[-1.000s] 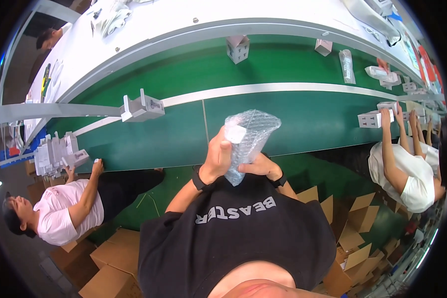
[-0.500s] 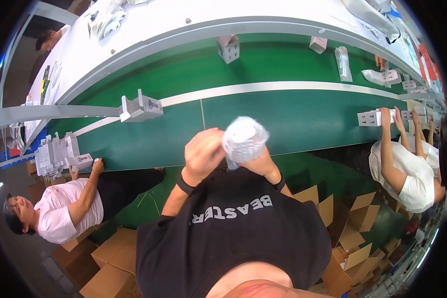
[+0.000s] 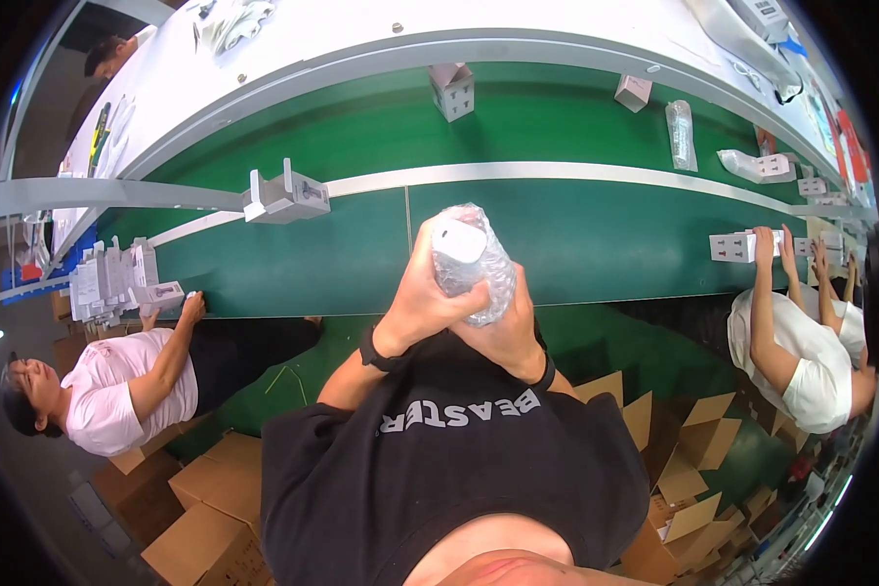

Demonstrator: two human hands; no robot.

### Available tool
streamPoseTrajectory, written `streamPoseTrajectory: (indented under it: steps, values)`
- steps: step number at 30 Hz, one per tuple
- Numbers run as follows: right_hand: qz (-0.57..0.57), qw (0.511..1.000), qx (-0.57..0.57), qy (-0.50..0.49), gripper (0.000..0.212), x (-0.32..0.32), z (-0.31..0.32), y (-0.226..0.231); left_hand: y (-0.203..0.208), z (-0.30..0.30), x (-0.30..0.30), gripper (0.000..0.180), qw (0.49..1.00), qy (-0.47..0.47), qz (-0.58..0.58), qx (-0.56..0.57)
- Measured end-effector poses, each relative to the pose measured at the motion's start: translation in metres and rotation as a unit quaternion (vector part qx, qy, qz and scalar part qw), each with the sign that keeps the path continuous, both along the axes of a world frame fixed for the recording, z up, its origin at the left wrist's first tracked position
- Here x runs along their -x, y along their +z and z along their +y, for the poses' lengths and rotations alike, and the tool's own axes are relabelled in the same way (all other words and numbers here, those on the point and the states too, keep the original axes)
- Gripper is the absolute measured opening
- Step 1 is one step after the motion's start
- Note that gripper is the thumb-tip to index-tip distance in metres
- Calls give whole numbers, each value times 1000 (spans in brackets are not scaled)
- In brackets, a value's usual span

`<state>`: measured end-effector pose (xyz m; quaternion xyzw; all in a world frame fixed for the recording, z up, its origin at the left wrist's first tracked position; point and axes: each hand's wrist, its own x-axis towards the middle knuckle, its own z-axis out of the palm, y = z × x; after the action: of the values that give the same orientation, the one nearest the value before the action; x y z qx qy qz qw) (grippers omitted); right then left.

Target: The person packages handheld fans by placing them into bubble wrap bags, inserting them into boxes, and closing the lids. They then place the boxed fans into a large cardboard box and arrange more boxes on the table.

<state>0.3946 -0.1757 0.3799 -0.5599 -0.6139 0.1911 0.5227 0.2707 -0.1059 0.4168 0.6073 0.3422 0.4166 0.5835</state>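
In front of my chest I hold a bubble-wrapped package above the near edge of the green belt. A flat white piece with rounded corners and a small dark mark shows at its upper end; whether it is part of the wrapped item I cannot tell. My left hand is closed around the package's left side, its thumb across the front. My right hand grips it from below and the right. The wrap hides what is inside.
An open-flapped white box stands left on the belt. Across the white divider are another open box, a small box and a bubble-wrapped item. Co-workers handle boxes on both sides. Open cartons stand behind me.
The package has tilted so that its white end faces up and left. My left hand has moved from beside it to close around its side, and the right hand shows more.
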Motion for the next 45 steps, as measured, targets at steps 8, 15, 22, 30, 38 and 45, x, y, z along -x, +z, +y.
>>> streamPoseTrajectory:
  steps: [8, 15, 22, 30, 38, 45]
  values:
    - [-117, 985, -68, -108, 83, -1, -2, 3, -4, 11, -5, 72, 970, -95, -188, 123]
    - [-101, 985, -127, -60, 87, -6, -4, 3, -14, 15, -3, 67, 943, -81, -258, 192]
    - [-58, 998, 18, 16, 74, -21, 8, -17, -22, 32, -1, 53, 983, 76, -141, 93]
    - [350, 870, 346, 36, 50, -69, 62, -153, -201, 77, 87, 66, 932, 208, 296, 35]
    - [85, 930, 337, -119, 72, -150, 258, -261, -296, -33, 122, 102, 766, 11, 638, 82]
    - [166, 914, 246, -276, 78, -193, 316, -321, -304, -34, 118, 104, 776, 9, 628, 54]
